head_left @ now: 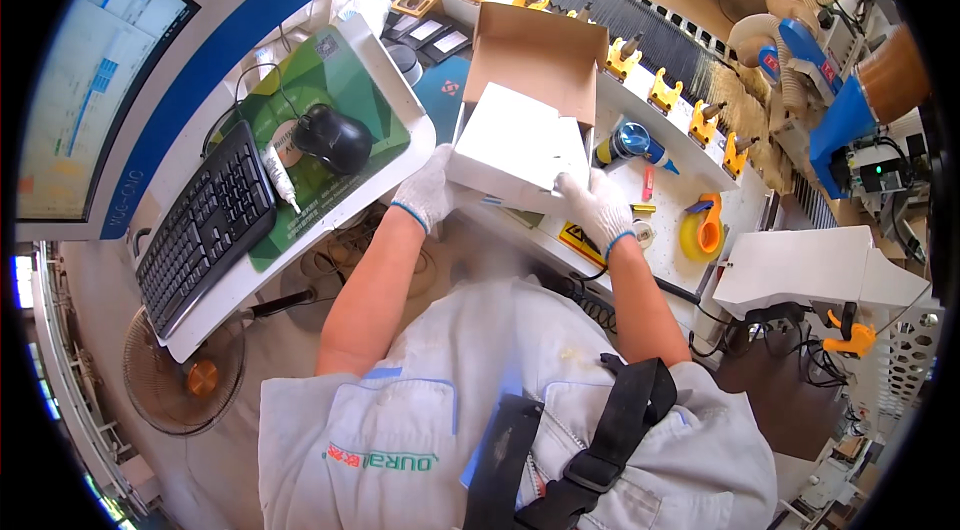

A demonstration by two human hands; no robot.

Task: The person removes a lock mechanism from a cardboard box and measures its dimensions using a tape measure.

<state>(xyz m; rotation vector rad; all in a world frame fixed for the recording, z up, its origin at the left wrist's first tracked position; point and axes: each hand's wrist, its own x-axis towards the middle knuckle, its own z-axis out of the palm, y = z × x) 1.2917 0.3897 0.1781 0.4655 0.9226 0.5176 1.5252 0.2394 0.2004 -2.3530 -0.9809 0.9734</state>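
Observation:
In front of me a white cardboard box (515,142) is tilted toward me, and its raised brown lid (533,60) stands up behind it. My left hand (427,192), in a white knitted glove, grips the box's near left corner, with the fingers partly hidden by it. At the near right corner my right hand (597,206), gloved the same way, is closed on the box with the thumb over its top edge. A white piece with a torn-looking right edge covers the box's top; what lies beneath it is hidden.
Left stand a monitor (95,80), black keyboard (210,220), mouse (334,139) and white tube (280,178) on a side tray. Yellow tool holders (622,58) line the back. Right are a blue tape roll (628,140), an orange tape dispenser (708,228) and a white machine housing (795,265). A fan (185,370) stands lower left.

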